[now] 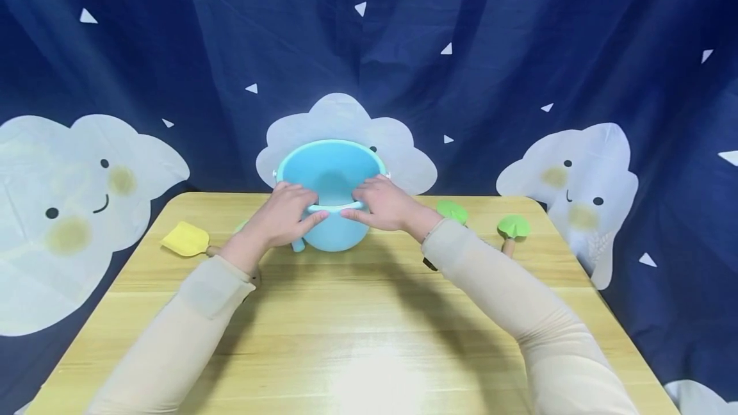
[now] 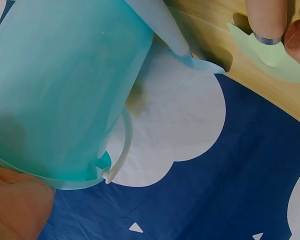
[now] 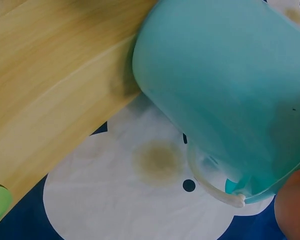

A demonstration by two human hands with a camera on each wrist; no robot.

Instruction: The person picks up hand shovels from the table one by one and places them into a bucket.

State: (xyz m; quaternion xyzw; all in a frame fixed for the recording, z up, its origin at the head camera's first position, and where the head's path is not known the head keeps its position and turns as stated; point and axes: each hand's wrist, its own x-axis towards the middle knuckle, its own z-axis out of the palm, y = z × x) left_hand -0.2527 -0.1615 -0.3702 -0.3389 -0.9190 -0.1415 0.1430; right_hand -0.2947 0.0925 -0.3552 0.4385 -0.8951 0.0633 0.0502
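A light-blue toy bucket (image 1: pixel 337 235) is at the far part of the table, its open mouth tipped towards me. My left hand (image 1: pixel 282 210) grips the near rim on the left, thumb outside and fingers over the edge. On the right of the same rim, my right hand (image 1: pixel 392 203) holds on in the same way. The left wrist view has the bucket's wall (image 2: pixel 65 75) and its pale carrying handle (image 2: pixel 127 140) hanging at the side. In the right wrist view the bucket (image 3: pixel 225 90) fills the upper right. Its base is largely out of sight.
A light-blue tool (image 1: pixel 298 245) lies just left of the bucket. Further left is a yellow shovel (image 1: pixel 187 239); a green tool (image 2: pixel 270 55) is partly hidden by my left wrist. Two green-headed tools (image 1: pixel 452 210) lie right. A navy cloud-print curtain (image 1: pixel 403 50) hangs behind the table.
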